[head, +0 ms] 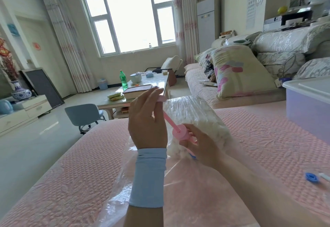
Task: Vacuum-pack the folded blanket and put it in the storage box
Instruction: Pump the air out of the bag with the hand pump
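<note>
— Gripping what, those 2 hands?
— Left hand [146, 119], in a blue sleeve [149, 175], has its fingers curled round the handle [161, 99] of a pink pump [180, 131], held high with the rod showing. Right hand [201, 144] is wrapped round the pump's barrel, low down, against the bag.
— And the blanket?
— White blanket [192, 114], folded, inside the clear bag [142, 182], which lies on the pink cover [71, 173]. The pump's foot meets the bag at the blanket's near end; the right hand hides the joint.
— The box?
— Box [307, 105] stands to the right on the same cover, translucent, lid on, well apart from the bag. 1 blue cap [311, 177] lies near the right edge.
</note>
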Available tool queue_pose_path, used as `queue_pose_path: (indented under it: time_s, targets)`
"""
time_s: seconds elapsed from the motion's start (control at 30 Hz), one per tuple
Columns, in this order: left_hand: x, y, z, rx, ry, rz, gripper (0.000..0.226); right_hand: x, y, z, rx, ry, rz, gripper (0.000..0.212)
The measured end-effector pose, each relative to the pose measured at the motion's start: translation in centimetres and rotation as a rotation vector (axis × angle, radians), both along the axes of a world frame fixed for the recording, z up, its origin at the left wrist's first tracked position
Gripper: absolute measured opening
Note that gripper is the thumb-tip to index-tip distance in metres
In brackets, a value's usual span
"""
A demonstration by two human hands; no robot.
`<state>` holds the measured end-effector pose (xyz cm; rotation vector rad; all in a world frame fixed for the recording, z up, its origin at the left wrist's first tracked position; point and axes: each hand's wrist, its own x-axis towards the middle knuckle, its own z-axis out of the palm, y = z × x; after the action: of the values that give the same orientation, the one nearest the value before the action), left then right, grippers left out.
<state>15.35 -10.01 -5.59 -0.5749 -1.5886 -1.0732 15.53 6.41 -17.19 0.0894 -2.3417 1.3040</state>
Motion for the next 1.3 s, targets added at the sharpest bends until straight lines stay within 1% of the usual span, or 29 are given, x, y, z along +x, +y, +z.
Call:
queue_pose_path:
  time_s: [0.03, 0.1, 0.2, 0.23, 0.27, 0.3, 0.33, 0.47, 0.53, 0.57, 0.6, 0.67, 0.73, 0.77, 0.8, 0.83, 0.9, 0.97, 1.0, 1.07, 1.13, 1.17, 1.23, 1.3]
  targets:
    - [-0.1, 0.1, -0.2, 0.01, 0.005, 0.011, 0.022, 0.0, -0.1, 0.0, 0.004, 0.005, -0.004, 0.046]
    - [-0.4, 0.8, -1.6, -0.084, -0.084, -0.029, 0.023, 0.0, -0.2, 0.0, 0.011, 0.011, -0.015, 0.047]
    - [-0.7, 1.8, -5.1, -0.303, -0.439, -0.243, 0.025, 0.0, 0.0, -0.2, 0.009, 0.012, -0.013, 0.044]
    - [-0.8, 1.9, -5.5, -0.332, -0.521, -0.287, 0.025, 0.0, 0.0, -0.2, 0.014, 0.013, -0.012, 0.043]
    - [-0.9, 1.8, -5.4, -0.351, -0.542, -0.278, 0.025, 0.1, -0.1, -0.2, 0.015, 0.017, -0.01, 0.043]
    - [-0.9, 1.7, -4.7, -0.354, -0.502, -0.243, 0.024, 0.1, -0.1, -0.1, 0.012, 0.026, -0.014, 0.042]
    - [-0.8, 1.4, -3.8, -0.33, -0.41, -0.2, 0.023, 0.1, -0.1, -0.1, 0.006, 0.03, -0.017, 0.042]
    - [-0.2, 0.1, 0.1, -0.058, -0.025, -0.064, 0.022, -0.1, 0.1, 0.0, 0.019, 0.02, -0.019, 0.045]
    - [-0.1, -0.1, 0.4, 0.019, 0.062, -0.002, 0.021, -0.2, 0.1, -0.1, 0.032, 0.017, -0.021, 0.046]
    - [-0.1, 0.1, -0.1, 0.023, 0.057, 0.0, 0.021, -0.2, 0.0, -0.1, 0.036, 0.014, -0.019, 0.047]
    - [-0.3, 0.4, -1.0, -0.006, 0.009, -0.009, 0.022, -0.2, -0.1, -0.1, 0.038, 0.01, -0.017, 0.048]
    - [-0.7, 1.1, -3.3, -0.148, -0.178, -0.088, 0.023, -0.2, -0.1, -0.2, 0.033, 0.009, -0.016, 0.046]
    - [-0.9, 1.6, -5.3, -0.28, -0.411, -0.227, 0.026, -0.2, -0.1, -0.2, 0.031, 0.018, -0.019, 0.045]
    - [-0.8, 1.7, -5.8, -0.309, -0.487, -0.266, 0.028, -0.1, -0.1, -0.2, 0.033, 0.022, -0.019, 0.045]
    - [-0.7, 1.7, -5.8, -0.324, -0.507, -0.253, 0.028, 0.0, -0.1, -0.2, 0.034, 0.026, -0.019, 0.045]
    - [-0.6, 1.6, -5.4, -0.337, -0.473, -0.201, 0.026, 0.1, -0.1, -0.2, 0.033, 0.032, -0.019, 0.046]
    - [-0.3, 1.4, -4.0, -0.316, -0.289, -0.085, 0.022, 0.1, 0.0, -0.1, 0.014, 0.029, -0.019, 0.044]
    - [0.0, 0.8, -2.0, -0.196, -0.101, -0.027, 0.018, 0.1, 0.1, 0.0, 0.002, 0.01, -0.012, 0.045]
    - [0.0, 0.4, -1.1, -0.13, -0.037, -0.006, 0.018, 0.1, 0.1, -0.1, 0.008, 0.003, -0.011, 0.045]
    - [0.0, -0.3, 0.0, -0.025, 0.024, 0.027, 0.019, 0.1, 0.0, -0.1, 0.031, -0.001, -0.007, 0.045]
    - [-0.2, -0.4, -0.2, 0.007, 0.015, 0.028, 0.021, 0.1, -0.2, -0.1, 0.044, -0.002, -0.002, 0.046]
    - [-0.3, -0.1, -0.8, -0.013, -0.018, 0.018, 0.021, 0.0, -0.3, -0.1, 0.048, -0.001, -0.001, 0.047]
    - [-0.5, 0.8, -2.8, -0.116, -0.162, -0.031, 0.022, 0.0, -0.3, -0.1, 0.053, 0.0, -0.007, 0.047]
    - [-0.5, 1.6, -5.2, -0.256, -0.366, -0.128, 0.024, 0.1, -0.4, -0.2, 0.051, 0.015, -0.011, 0.043]
